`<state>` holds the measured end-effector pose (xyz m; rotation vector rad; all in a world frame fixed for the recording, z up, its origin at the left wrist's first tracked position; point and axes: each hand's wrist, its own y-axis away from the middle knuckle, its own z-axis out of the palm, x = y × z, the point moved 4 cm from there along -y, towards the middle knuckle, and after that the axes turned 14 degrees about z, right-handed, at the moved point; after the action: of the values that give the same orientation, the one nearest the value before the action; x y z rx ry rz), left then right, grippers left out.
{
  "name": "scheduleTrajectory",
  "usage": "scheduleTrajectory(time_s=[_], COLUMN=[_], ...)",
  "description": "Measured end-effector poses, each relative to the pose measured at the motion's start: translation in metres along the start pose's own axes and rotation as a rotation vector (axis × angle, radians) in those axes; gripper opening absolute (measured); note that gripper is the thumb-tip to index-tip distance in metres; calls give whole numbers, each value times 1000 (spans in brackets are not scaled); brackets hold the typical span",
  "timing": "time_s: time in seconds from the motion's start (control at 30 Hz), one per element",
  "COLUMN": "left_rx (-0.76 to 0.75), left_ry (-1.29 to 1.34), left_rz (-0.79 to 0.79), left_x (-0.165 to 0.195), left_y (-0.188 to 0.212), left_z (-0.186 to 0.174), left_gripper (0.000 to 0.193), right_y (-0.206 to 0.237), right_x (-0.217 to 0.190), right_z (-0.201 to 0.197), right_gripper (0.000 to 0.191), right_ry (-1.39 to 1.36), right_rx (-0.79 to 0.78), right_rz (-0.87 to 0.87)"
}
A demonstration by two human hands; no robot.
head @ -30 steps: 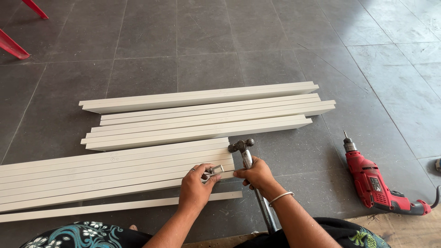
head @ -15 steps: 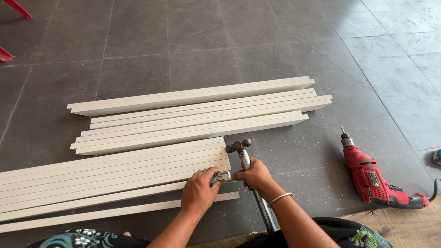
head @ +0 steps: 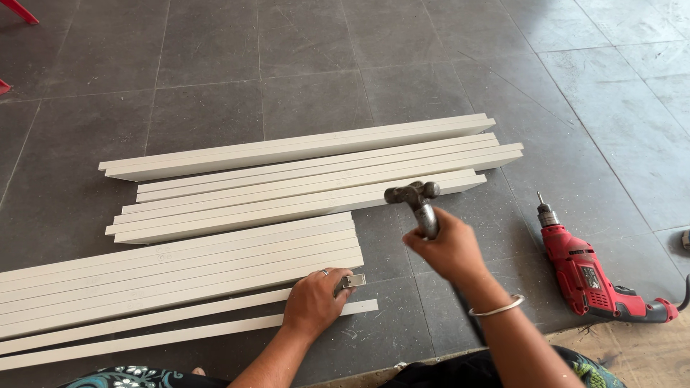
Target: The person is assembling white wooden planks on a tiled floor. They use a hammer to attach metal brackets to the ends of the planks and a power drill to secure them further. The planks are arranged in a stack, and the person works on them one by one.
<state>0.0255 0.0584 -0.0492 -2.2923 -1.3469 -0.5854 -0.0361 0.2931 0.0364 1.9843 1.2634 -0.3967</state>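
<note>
While the person kneels over the work, two bare hands are in view. The right hand [head: 449, 248] is clenched around the handle of one hammer [head: 417, 203], whose dark metal head is raised above the floor, just in front of the upper pile of strips. A thin metal bangle [head: 494, 309] circles that wrist. The left hand [head: 315, 302] rests on the lower strips, its fingers pinching one small metal bracket [head: 353, 281] against the end of a strip; a ring shows on one finger.

Two groups of long white strips lie side by side. The upper group [head: 309, 176] counts about five lengths, the farthest one thicker and box-shaped. The lower group [head: 180, 269] holds roughly five packed edge to edge, plus two thinner strips lying apart nearer the person; the exact count is hard to tell where edges merge. One red power drill [head: 586, 269] with a black grip and metal chuck lies to the right, well apart from the strips, its cord trailing off the edge.

Everything sits on a floor [head: 309, 65] of large dark grey tiles with matte, faintly scuffed faces and thin grout lines. A bit of red furniture [head: 18, 8] shows at the top left corner.
</note>
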Motion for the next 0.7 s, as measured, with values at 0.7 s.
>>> scheduleTrajectory(time_s=[0.7], left_rx=[-68], left_ry=[117], left_rz=[-183], left_x=[6], left_y=[1], left_z=[2], left_gripper=[28], right_y=[11], right_x=[19], right_z=[-2], right_gripper=[38], right_ry=[475], right_rx=[-95], right_rz=[-85])
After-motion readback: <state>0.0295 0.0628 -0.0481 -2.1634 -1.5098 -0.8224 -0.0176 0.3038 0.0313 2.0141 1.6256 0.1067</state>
